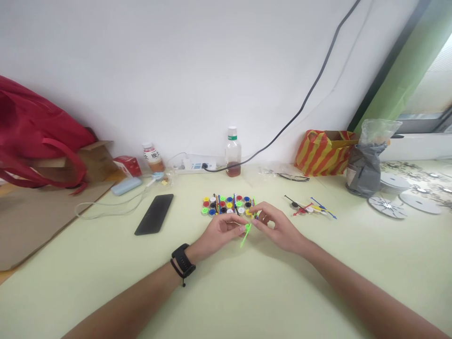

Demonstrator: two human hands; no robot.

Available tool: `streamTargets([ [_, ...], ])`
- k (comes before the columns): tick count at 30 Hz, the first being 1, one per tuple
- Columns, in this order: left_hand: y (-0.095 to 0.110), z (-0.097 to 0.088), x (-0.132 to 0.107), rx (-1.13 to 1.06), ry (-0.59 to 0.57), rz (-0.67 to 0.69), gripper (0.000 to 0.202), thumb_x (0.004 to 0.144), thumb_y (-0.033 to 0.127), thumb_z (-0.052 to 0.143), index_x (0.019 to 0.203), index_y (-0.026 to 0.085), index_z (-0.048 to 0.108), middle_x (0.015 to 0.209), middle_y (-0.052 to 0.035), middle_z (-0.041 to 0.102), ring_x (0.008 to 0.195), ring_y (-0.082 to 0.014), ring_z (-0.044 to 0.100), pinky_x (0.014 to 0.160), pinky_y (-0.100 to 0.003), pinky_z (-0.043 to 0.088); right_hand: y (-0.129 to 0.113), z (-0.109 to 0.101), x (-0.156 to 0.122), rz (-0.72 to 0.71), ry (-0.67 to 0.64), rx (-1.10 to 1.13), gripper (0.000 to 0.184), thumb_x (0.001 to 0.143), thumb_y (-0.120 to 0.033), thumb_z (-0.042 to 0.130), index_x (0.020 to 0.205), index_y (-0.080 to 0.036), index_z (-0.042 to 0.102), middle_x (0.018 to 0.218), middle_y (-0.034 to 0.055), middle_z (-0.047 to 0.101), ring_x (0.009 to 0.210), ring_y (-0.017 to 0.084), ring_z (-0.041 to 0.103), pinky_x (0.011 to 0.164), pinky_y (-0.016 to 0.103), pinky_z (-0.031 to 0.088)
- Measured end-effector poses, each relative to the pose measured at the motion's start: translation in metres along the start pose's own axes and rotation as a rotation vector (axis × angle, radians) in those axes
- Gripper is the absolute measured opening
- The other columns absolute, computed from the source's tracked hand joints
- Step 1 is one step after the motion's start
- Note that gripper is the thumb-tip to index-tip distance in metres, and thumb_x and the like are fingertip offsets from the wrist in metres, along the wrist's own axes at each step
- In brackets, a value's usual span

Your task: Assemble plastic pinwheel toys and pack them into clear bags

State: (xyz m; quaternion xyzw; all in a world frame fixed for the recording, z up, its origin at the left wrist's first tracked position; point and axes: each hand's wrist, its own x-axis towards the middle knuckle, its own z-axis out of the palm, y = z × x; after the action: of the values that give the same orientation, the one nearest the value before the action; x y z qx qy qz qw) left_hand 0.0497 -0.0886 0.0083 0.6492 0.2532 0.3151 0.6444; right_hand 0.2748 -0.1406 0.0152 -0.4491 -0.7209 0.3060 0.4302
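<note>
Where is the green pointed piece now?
In the head view, the green piece is below and slightly right of centre, held by the left hand near the right hand.

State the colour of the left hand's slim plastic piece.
The slim plastic piece is bright green; head view.

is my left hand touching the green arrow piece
Touching: the head view shows the left hand pinching the green arrow piece at its wider upper end, between thumb and finger.
</note>
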Motion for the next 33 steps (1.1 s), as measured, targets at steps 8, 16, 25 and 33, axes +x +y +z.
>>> streamTargets([
  [8,-0.0086,-0.0027,0.002,-0.121,0.064,-0.02,0.033,0.08,0.034,0.085,0.105,0.016,0.073,0.094,-0.0039,0.072,0.085,-0.0164,0.069,0.089,-0.036,0.057,-0.0042,0.0013,-0.0041,-0.059,0.086,-0.069,0.051,0.102,-0.043,0.051,0.15,-0.029,0.043,0.093,0.0041,0.059,0.072,0.017,0.054,0.068,0.032,0.049],
  [16,-0.0105,-0.0043,0.0027,-0.113,0.085,-0.022,0.031,0.079,0.031,0.086,0.101,0.015,0.07,0.092,-0.0037,0.072,0.083,-0.0161,0.071,0.085,-0.034,0.057,-0.004,0.0001,-0.0026,0.121,-0.223,0.089,0.062,0.104,-0.058,0.039,0.055,-0.02,0.041,0.059,-0.0008,0.041,0.055,0.012,0.036,0.055,0.029,0.032],
  [25,-0.0093,-0.0038,0.0018,-0.105,0.032,-0.015,0.029,0.081,0.026,0.085,0.101,0.015,0.068,0.092,-0.0036,0.072,0.089,-0.0165,0.072,0.085,-0.03,0.056,-0.0052,0.0033,0.0007,0.113,-0.102,0.076,0.034,0.098,-0.052,0.058,0.09,-0.02,0.06,0.081,0.0011,0.061,0.069,0.014,0.05,0.061,0.026,0.04],
  [33,-0.0081,-0.0024,-0.0003,-0.045,0.029,-0.005,0.031,0.079,0.028,0.086,0.1,0.015,0.068,0.095,-0.0063,0.075,0.091,-0.0185,0.073,0.085,-0.031,0.057,-0.0013,0.0079,0.001,0.15,-0.104,0.188,0.031,0.096,-0.051,0.062,0.095,-0.02,0.064,0.088,0.0033,0.066,0.076,0.016,0.058,0.066,0.028,0.046],
])
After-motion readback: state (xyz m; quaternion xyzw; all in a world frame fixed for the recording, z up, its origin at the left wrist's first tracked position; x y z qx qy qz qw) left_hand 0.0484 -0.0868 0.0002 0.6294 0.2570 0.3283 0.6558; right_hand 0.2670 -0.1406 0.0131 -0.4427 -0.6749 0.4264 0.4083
